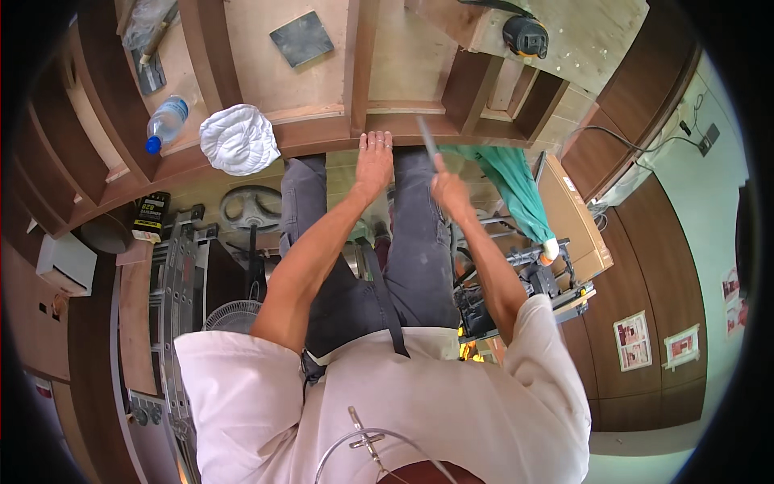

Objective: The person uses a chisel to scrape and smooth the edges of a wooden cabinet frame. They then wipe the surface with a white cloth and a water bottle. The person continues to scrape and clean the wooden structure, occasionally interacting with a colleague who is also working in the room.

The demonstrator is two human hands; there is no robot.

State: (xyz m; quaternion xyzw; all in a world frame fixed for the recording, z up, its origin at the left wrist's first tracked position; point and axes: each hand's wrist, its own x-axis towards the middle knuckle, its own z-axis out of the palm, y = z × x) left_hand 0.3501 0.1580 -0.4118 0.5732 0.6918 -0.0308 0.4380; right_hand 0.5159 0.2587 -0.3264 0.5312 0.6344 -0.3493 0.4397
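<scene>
Against the near edge of a brown-faced wooden frame (314, 147), my left hand (374, 165) lies with its fingers extended over the rim. The fingers sit close together and hold nothing. My right hand (449, 194), a little to the right and nearer to me, is closed around a slim, flat grey tool that looks like a file (426, 137). Its handle is hidden in my fist, and its far end reaches over the frame's edge. Slight blur softens the tool. On the frame, left of my left hand, sits a bunched white cloth cap (239, 139).
The frame also bears a water bottle (168, 121), a dark square pad (301, 39) and, on a pale board, a black cordless tool (525, 36). Below stand a ladder (173, 298), a fan (234, 315), a cardboard box (576, 222) and green fabric (509, 185). A cable (621, 139) runs to the right wall.
</scene>
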